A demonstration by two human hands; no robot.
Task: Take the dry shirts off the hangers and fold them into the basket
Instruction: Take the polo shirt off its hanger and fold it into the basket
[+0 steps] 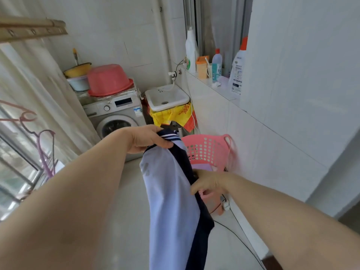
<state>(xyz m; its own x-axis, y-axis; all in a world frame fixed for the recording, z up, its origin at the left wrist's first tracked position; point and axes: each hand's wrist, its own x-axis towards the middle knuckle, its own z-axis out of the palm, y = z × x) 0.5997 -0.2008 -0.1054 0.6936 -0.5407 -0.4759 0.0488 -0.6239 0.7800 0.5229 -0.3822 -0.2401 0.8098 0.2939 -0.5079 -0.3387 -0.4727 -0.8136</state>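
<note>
The left hand (145, 138) holds a shirt (169, 191) up by its collar, fingers (155, 131) and thumb curled tight round the navy, white-striped fabric. The shirt hangs down in the air from there towards six o'clock, pale blue on the near side with a dark navy part along its right edge. The right hand (209, 181), at three o'clock of the shirt's middle, pinches that navy edge, its fingers (196, 189) bent onto the cloth. A pink basket (210, 149) with round holes stands on the floor just behind the shirt, at one o'clock of it, against the tiled wall; something lilac lies inside. Farther back, at eleven o'clock, a washing machine (116, 117) carries an upturned red basin (109, 79), with a white sink (167, 97) beside it. Pink and purple hangers (44, 149) hang at nine o'clock by the window, and bottles (237, 75) stand on the ledge at two o'clock.
</note>
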